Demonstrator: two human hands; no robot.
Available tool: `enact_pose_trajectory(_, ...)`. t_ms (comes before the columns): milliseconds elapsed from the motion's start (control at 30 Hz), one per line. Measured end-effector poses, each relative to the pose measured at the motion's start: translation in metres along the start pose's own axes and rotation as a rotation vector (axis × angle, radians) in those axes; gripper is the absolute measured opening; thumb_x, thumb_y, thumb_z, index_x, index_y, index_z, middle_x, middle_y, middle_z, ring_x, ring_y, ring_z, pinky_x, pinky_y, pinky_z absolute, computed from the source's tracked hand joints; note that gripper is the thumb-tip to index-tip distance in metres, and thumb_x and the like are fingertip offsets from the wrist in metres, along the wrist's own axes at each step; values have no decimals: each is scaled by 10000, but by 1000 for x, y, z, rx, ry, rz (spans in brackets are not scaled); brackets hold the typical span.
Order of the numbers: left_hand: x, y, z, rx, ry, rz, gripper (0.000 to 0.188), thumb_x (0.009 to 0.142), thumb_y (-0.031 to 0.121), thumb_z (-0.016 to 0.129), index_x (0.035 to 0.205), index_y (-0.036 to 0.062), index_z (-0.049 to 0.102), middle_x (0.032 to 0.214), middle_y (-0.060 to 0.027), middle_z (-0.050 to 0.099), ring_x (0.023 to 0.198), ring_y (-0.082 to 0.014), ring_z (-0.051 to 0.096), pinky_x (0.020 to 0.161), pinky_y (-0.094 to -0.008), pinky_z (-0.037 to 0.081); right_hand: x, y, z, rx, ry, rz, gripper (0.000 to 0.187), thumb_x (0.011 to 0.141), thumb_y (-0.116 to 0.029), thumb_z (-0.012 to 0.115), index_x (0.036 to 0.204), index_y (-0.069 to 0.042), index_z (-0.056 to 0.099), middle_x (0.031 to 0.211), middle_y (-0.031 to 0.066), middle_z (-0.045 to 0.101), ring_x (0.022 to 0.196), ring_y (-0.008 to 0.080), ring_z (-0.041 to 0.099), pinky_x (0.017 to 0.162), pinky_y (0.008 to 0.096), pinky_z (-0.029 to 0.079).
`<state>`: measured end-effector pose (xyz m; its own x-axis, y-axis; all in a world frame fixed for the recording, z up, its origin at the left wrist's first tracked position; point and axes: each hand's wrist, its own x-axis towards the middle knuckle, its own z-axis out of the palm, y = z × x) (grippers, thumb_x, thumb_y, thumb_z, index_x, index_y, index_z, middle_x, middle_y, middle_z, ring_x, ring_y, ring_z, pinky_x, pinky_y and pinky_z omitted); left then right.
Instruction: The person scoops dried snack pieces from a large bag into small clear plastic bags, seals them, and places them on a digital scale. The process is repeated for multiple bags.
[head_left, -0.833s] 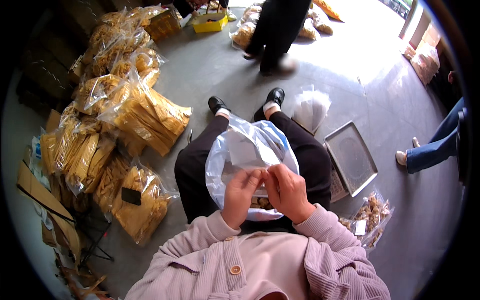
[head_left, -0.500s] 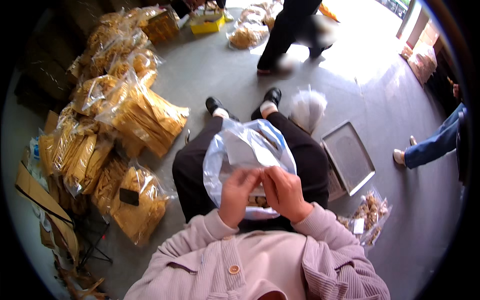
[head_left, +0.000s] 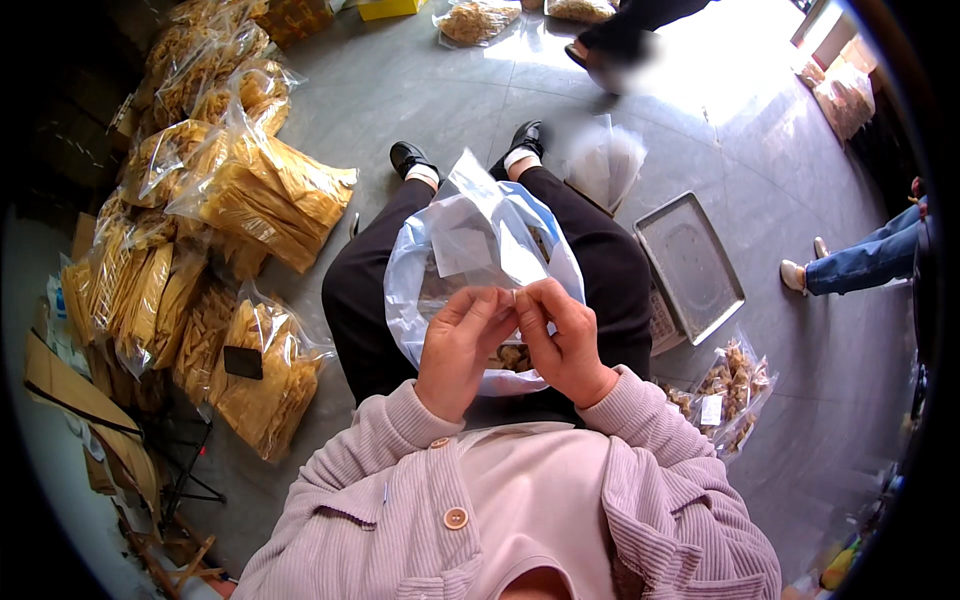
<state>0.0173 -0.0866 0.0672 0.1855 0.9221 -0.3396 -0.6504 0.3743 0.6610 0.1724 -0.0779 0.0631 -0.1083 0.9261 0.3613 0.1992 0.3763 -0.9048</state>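
Both hands meet over my lap, fingertips pinched together. My left hand point(head_left: 455, 345) and my right hand point(head_left: 566, 342) grip the near edge of a thin, translucent plastic bag point(head_left: 519, 262), which fans out beyond my fingers toward my feet. Beneath them a large bluish-white plastic bag point(head_left: 402, 290) lies open between my thighs. Small brown dried pieces point(head_left: 512, 357) show inside it, just below my fingers; the rest of its contents is mostly hidden.
Clear bags of yellowish dried sticks point(head_left: 270, 200) are heaped at left, with a dark phone-like slab point(head_left: 243, 362) on one. At right are a metal tray point(head_left: 690, 265), a bag of brown pieces point(head_left: 735, 390) and a white bag point(head_left: 605, 165). Other people's legs point(head_left: 865, 262) stand beyond.
The translucent bag now rises and spreads farther beyond my fingers. My hands sit slightly higher in view, fingertips still together. The person in dark trousers has moved away toward the upper right.
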Motion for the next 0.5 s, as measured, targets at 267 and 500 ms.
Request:
enact_pose_trajectory(267, 1, 2, 2, -67, 2, -14, 157, 1044, 173, 547, 1078, 58, 648, 1071, -81, 709, 1027, -187, 695, 977, -357, 565, -3, 5, -1, 233, -13, 192, 83, 1003, -58, 594, 940, -7, 575, 710, 34, 583, 600, 69, 523, 536, 231, 419)
enact_pose_trajectory(500, 0, 4, 4, -67, 9, -11, 163, 1052, 180, 527, 1107, 63, 627, 1095, -99, 708, 1050, -207, 700, 979, -368, 574, -4, 4, -1, 464, -1, 252, 134, 1045, -120, 546, 950, -26, 553, 703, -11, 562, 612, 37, 533, 550, 192, 435)
